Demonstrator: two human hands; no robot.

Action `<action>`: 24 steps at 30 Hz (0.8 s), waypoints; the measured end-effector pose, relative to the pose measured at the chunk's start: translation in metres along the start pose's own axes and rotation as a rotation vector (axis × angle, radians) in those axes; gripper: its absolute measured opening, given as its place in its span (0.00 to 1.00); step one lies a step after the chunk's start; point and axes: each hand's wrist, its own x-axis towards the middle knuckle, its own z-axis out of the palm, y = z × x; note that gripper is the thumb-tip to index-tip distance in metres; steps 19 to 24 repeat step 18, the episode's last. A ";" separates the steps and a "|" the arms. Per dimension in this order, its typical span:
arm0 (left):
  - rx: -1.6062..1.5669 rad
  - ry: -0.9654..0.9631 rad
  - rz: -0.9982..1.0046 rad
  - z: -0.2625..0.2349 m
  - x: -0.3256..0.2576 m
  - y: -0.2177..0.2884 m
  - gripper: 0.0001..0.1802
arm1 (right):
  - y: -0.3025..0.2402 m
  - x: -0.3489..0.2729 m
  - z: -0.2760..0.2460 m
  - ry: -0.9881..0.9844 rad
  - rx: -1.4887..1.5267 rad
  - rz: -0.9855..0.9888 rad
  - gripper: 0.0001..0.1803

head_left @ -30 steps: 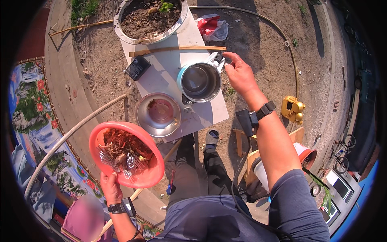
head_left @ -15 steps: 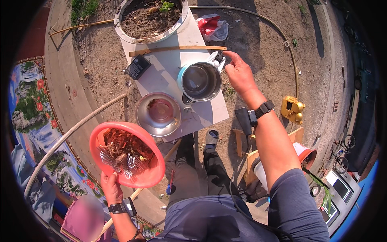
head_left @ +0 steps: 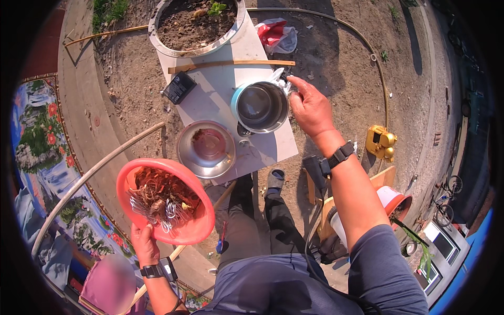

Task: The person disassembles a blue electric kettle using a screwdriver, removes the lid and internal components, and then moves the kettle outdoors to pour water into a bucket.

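Observation:
My left hand (head_left: 144, 244) is closed on the rim of a pink plastic bowl (head_left: 184, 233). Tilted toward me, the bowl holds reddish-brown fibrous scraps (head_left: 164, 189) and bundles of thin white cord or wire (head_left: 176, 214). On the right, my right hand (head_left: 312, 111) hovers just off the table's edge with its index finger stretched out and nothing visible in it. That fingertip is close to a crumpled white plastic piece (head_left: 278, 77) beside a steel pot (head_left: 257, 105) with a turquoise outside. Left of the pot sits a wide steel bowl (head_left: 223, 163) with dark residue inside.
The white board table (head_left: 270, 147) also bears a round planter (head_left: 153, 29), a wooden strip (head_left: 231, 63) and a black box (head_left: 180, 87). A red-and-white bag (head_left: 283, 39), a hose (head_left: 362, 38) and a golden object (head_left: 381, 142) lie on the ground. A potted plant (head_left: 386, 202) stands at right.
My right hand has drawn slightly down and left, away from the wooden strip's end toward the white plastic piece by the pot. The left hand and pink bowl have stayed nearly still.

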 end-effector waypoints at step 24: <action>0.018 -0.013 0.004 -0.006 0.004 -0.001 0.23 | 0.003 0.027 -0.008 -0.177 0.009 0.183 0.31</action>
